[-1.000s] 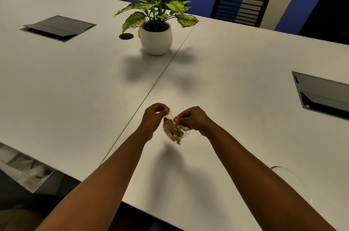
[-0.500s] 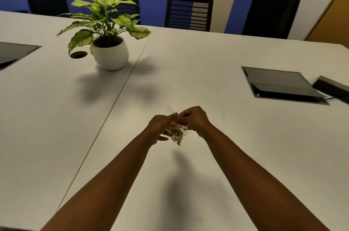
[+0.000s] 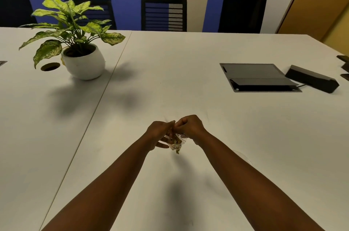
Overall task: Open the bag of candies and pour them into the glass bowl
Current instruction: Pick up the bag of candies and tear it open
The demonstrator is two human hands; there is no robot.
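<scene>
Candy bag (image 3: 177, 141), small and clear with gold-wrapped sweets inside, hangs above the white table (image 3: 170, 72) between my two hands at the centre of my view. Going left to right: a leafy potted plant (image 3: 75, 42) in a round white pot stands at far left beside a round hole in the tabletop; my left hand (image 3: 159, 133) pinches the bag's top edge, its lower fingers spread loose; my right hand (image 3: 188, 127) is curled tight on the same top edge, knuckles nearly touching the left. Just beside my right forearm, the faint rim of the glass bowl (image 3: 243, 156) shows on the table, mostly hidden by the arm. Farther right lie a dark hatch (image 3: 258, 77) set into the table and a black box (image 3: 311, 78).
</scene>
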